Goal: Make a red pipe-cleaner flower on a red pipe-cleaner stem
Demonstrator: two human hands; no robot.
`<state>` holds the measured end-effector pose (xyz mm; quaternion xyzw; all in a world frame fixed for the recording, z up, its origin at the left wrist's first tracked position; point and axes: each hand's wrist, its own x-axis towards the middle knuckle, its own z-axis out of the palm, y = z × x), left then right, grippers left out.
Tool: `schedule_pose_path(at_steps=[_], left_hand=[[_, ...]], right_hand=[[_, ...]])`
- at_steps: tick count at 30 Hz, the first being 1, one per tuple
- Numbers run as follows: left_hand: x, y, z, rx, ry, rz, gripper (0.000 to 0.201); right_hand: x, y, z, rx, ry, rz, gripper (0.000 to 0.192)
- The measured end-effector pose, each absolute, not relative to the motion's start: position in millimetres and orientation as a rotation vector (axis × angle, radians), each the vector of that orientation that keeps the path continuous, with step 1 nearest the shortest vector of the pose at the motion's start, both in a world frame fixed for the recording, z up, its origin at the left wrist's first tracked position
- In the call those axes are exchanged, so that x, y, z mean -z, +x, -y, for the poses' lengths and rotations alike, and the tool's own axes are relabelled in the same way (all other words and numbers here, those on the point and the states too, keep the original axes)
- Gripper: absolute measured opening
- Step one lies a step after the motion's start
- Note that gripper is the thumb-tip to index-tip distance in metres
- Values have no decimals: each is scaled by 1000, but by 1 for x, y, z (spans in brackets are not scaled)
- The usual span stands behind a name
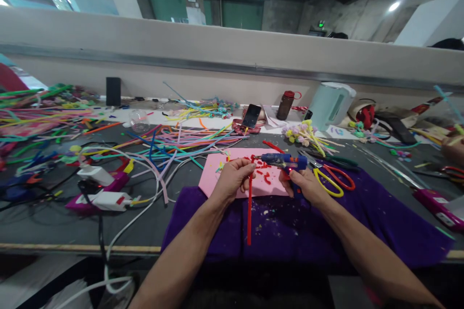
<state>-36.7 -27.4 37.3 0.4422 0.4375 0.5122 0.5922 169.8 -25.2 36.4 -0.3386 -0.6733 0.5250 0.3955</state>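
While the left hand (232, 178) pinches the top of a red pipe cleaner (249, 212) that hangs down over the purple cloth (380, 222), the right hand (308, 184) is closed around the grip of a blue glue gun (281, 159), nozzle pointing left over the pink sheet (213, 174); yellow-handled scissors (328, 183) and red-handled scissors (340, 176) lie just right of that hand; loose coloured pipe cleaners (181, 142) sprawl far left.
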Motion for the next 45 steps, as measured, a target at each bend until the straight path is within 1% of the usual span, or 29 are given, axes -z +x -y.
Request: schedule_pose_path(at_steps=[4, 13, 16, 20, 22, 29, 37, 41, 45], left_hand=[[-37, -37, 27, -1181, 1035, -1023, 26], [-36, -37, 27, -1181, 1040, -1017, 27], [-37, -37, 28, -1183, 1041, -1014, 27], [-37, -37, 28, -1180, 1046, -1024, 27], [-37, -37, 28, -1171, 1059, -1028, 26], [-36, -37, 28, -1174, 1073, -1016, 26], [-34, -38, 26, -1201, 1071, -1008, 26], [-33, -38, 26, -1210, 1072, -997, 26], [-33, -39, 26, -1211, 1074, -996, 26]], right_hand=[[-35, 169, 24, -1386, -844, 1654, 36], [-31, 171, 21, -1295, -895, 1730, 35], [-31, 171, 21, -1364, -882, 1669, 36], [-33, 172, 21, -1456, -872, 1627, 42], [-33, 172, 21, -1469, -879, 1616, 43], [-30, 172, 20, -1392, -888, 1669, 38], [-32, 173, 21, -1346, -833, 1735, 37], [-32, 172, 21, -1407, -846, 1669, 38], [-34, 174, 20, -1432, -843, 1636, 42]])
